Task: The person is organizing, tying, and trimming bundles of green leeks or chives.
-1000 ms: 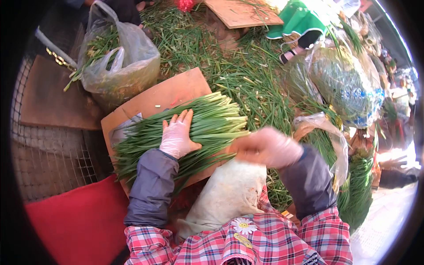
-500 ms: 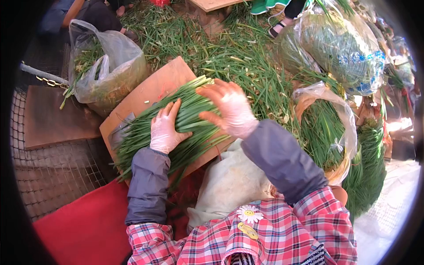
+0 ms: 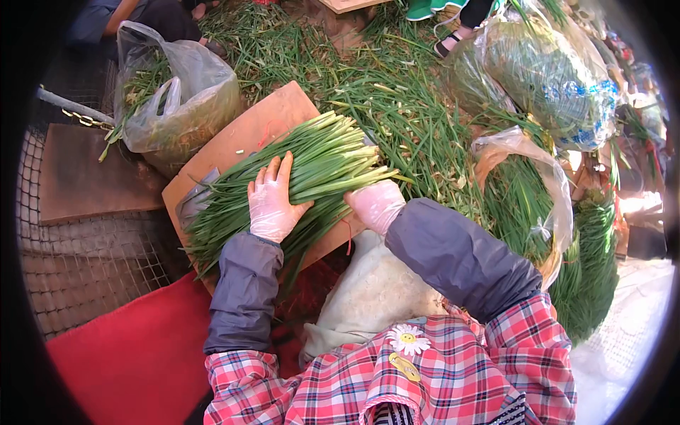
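A large bunch of long green chives (image 3: 312,164) lies across a tilted brown board (image 3: 283,110), its pale stem ends pointing right. My left hand (image 3: 273,202), in a clear glove, rests flat on top of the leaves with its fingers apart. At the near side of the stem ends is my right hand (image 3: 379,204), also gloved. Its fingers curl in against the lower edge of the bunch, and what they hold is hidden. A thin red tie (image 3: 349,246) hangs from the board's edge just below that hand. Some grey material (image 3: 195,202) shows under the leaves.
Loose chives (image 3: 418,134) cover the ground beyond the board. A clear plastic bag (image 3: 205,92) of greens stands at left, an open bag (image 3: 524,195) at right, and a large wrapped bundle (image 3: 549,78) behind it. Other people's legs and a sandalled foot (image 3: 453,41) show at the top.
My right hand has dropped from above the stem ends to the near side of the bunch, fingers now curled in. The stem ends are now uncovered. My left hand stays on the leaves.
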The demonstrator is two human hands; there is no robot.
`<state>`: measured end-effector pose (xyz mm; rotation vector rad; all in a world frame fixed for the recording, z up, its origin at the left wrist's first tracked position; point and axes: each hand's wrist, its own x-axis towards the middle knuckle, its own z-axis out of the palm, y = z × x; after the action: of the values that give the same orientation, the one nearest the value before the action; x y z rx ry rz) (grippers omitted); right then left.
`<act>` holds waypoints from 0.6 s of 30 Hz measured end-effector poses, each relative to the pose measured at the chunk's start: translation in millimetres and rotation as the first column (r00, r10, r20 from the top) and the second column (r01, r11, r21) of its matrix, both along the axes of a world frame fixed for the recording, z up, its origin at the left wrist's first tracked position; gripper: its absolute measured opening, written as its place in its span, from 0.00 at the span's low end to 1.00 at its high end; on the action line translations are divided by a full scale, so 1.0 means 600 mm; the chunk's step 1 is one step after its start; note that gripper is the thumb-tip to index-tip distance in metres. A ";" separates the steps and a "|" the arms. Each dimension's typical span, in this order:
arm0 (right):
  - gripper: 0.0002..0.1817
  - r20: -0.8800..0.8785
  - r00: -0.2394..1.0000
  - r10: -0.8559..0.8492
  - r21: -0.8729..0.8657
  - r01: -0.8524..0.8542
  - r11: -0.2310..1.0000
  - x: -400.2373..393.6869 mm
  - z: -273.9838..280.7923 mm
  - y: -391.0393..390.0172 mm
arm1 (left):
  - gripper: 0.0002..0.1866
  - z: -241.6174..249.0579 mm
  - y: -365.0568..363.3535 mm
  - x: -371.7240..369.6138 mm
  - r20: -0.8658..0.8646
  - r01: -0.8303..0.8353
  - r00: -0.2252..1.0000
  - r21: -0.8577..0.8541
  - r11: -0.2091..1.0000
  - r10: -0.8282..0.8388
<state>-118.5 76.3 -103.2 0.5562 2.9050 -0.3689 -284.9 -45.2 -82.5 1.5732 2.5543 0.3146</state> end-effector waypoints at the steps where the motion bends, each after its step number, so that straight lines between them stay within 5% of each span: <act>1: 0.11 0.002 1.000 0.021 0.004 -0.021 1.000 0.003 0.001 -0.001 | 0.51 0.002 0.001 0.001 0.000 -0.002 1.000 0.001 1.000 0.002; 4: 0.10 -0.050 0.997 0.065 0.000 -0.065 0.998 0.002 -0.031 -0.007 | 0.50 -0.001 0.002 0.004 -0.028 -0.006 1.000 0.008 1.000 0.006; 7: 0.09 -0.010 0.994 -0.105 -0.111 0.103 0.988 0.001 -0.038 -0.007 | 0.51 -0.002 0.003 0.009 -0.052 -0.012 0.999 0.006 1.000 0.012; 10: 0.09 0.095 0.991 0.093 -0.035 -0.090 0.995 0.005 -0.038 0.004 | 0.51 0.001 0.001 0.016 -0.076 -0.011 0.997 -0.004 1.000 0.011; 13: 0.09 0.099 0.986 -0.137 0.052 0.132 0.990 0.005 -0.023 0.018 | 0.55 0.004 -0.009 0.018 -0.039 -0.002 0.999 0.015 1.000 0.003; 18: 0.11 0.063 0.979 -0.194 -0.015 0.195 0.981 0.005 -0.023 0.019 | 0.68 0.032 -0.010 0.074 -0.032 -0.043 0.999 -0.152 0.987 0.039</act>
<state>-115.3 88.0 -116.8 0.8370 2.7917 -0.3989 -240.7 -51.4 -63.3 1.4833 2.5666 0.0981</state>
